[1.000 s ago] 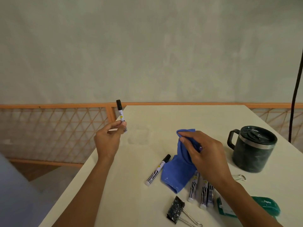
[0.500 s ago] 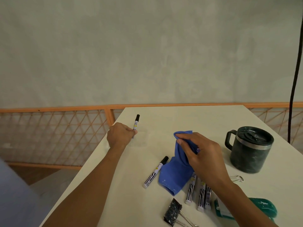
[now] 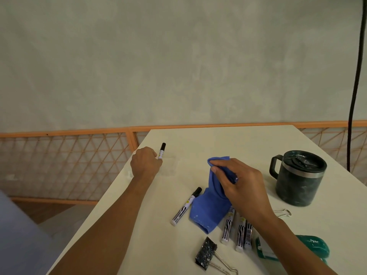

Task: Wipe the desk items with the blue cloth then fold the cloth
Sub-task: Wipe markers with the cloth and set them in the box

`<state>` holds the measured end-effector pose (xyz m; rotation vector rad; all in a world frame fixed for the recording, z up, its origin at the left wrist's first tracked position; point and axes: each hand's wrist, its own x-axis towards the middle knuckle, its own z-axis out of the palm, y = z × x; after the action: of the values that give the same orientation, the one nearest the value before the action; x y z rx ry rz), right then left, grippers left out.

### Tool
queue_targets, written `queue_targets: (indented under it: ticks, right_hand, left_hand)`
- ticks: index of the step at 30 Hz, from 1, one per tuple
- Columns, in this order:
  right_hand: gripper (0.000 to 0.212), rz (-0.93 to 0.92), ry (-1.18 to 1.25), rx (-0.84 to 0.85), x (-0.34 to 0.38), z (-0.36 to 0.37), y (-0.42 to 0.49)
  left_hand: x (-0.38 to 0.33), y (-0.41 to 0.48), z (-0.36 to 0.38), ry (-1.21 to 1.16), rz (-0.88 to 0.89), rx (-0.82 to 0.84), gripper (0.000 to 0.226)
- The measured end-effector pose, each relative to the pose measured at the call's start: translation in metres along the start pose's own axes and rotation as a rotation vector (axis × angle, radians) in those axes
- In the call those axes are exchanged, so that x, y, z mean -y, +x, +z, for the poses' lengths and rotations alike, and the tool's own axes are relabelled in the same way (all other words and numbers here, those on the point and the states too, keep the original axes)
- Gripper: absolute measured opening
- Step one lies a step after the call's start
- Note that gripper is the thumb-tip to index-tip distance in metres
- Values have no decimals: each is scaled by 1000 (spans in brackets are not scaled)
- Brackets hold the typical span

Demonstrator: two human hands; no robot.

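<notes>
Your left hand (image 3: 146,162) pinches one marker (image 3: 161,151) near the desk's (image 3: 228,141) left edge, your right hand (image 3: 238,185) grips the blue cloth (image 3: 208,213) trailing onto the desk, so most wiping and the fold seem left.

Landmark: the cloth (image 3: 206,211), lying on the desk (image 3: 198,139), its far end gripped by the right hand (image 3: 238,183).
- Lone marker (image 3: 186,206) lay just left of the cloth.
- Three markers (image 3: 240,233) lay side by side at its near right, the first partly under it.
- Large binder clip (image 3: 205,254) sat in front of the cloth, and a small binder clip (image 3: 283,212) to its right.
- Lidded mug (image 3: 297,179) stood well right of the cloth.
- Behind and left of the cloth, the left hand (image 3: 146,163) held another marker (image 3: 162,150) near the desk's left edge.
</notes>
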<state>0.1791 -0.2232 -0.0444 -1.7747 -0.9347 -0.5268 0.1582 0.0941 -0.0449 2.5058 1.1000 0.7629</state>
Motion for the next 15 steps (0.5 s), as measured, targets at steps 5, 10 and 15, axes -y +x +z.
queue_targets:
  ticks: [5, 10, 15]
  right_hand:
    - [24, -8, -5, -1, -1, -1, 0]
    - [24, -9, -6, 2, 1, 1, -1]
    - [24, -18, -10, -4, 2, 1, 0]
  left_hand:
    - [1, -5, 0, -16, 16, -22, 29]
    - [3, -10, -2, -38, 18, -9, 28]
    - [4, -12, -2, -56, 11, -12, 20]
